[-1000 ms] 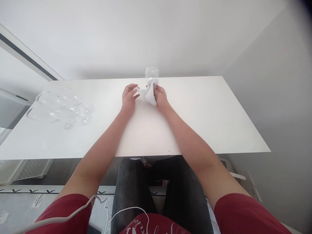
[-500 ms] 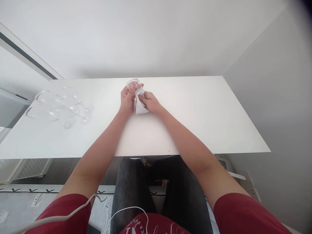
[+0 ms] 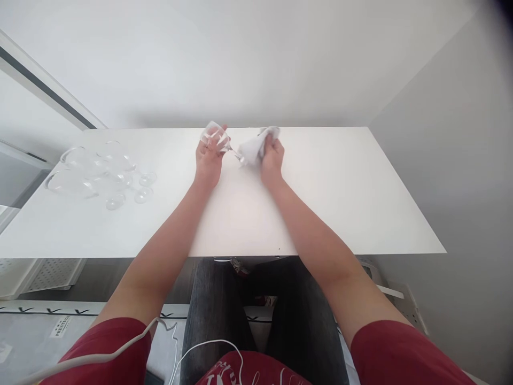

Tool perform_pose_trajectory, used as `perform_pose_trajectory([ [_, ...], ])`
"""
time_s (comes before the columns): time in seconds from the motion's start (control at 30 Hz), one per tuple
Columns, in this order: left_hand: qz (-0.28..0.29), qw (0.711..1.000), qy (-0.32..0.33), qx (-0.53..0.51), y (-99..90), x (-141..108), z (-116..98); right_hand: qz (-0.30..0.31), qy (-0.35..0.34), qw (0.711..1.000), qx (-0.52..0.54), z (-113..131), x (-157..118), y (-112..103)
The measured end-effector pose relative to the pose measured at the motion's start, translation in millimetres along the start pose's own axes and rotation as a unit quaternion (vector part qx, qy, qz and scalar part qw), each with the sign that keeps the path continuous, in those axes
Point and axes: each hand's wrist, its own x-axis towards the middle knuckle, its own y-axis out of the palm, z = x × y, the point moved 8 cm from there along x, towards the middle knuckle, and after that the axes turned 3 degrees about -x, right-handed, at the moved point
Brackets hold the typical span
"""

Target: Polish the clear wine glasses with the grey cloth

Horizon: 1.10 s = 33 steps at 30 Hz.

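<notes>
Near the back edge of the white table, my left hand (image 3: 210, 155) is wrapped round the bowl of a clear wine glass (image 3: 213, 133). The glass is tilted, its stem pointing right and down. To its right, my right hand (image 3: 273, 155) grips a white cloth (image 3: 254, 146). The cloth hangs beside the foot end of the glass; whether it touches the foot I cannot tell, and the foot is partly hidden and blurred.
Several clear stemmed glasses (image 3: 98, 174) are grouped on the left part of the white table (image 3: 360, 214). A wall rises behind the table and another on the right. A white cable (image 3: 104, 357) crosses my left sleeve.
My right hand has moved right and slightly up with the cloth, away from the bowl. In my left hand the glass has turned, so its stem now shows.
</notes>
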Motion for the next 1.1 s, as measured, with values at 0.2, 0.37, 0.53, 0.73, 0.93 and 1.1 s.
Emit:
perform_pose_trajectory([
  [0.2,0.028,0.998,0.041,-0.046,3.6,-1.9,-10.3,0.092,0.074,0.991,0.059,1.3,-12.5,26.8],
  [0.37,0.104,0.994,-0.002,-0.025,23.0,-9.3,-11.1,0.1,0.13,0.985,0.046,-1.3,-25.3,36.8],
  [0.53,0.06,0.998,-0.018,-0.017,15.7,-6.6,-7.7,0.043,0.064,0.996,-0.052,-0.7,-16.6,19.5],
  [0.73,0.051,0.998,-0.007,-0.032,11.5,-3.0,-2.5,0.027,-0.127,0.978,-0.161,29.3,-32.5,26.2],
  [0.93,0.06,0.997,-0.042,-0.018,18.5,-9.3,-1.4,0.043,-0.053,0.996,-0.063,17.9,-25.1,29.3],
  [1.1,0.107,0.993,-0.042,-0.003,27.4,-12.1,-3.4,0.052,0.077,0.996,0.013,-4.6,-17.3,26.3],
])
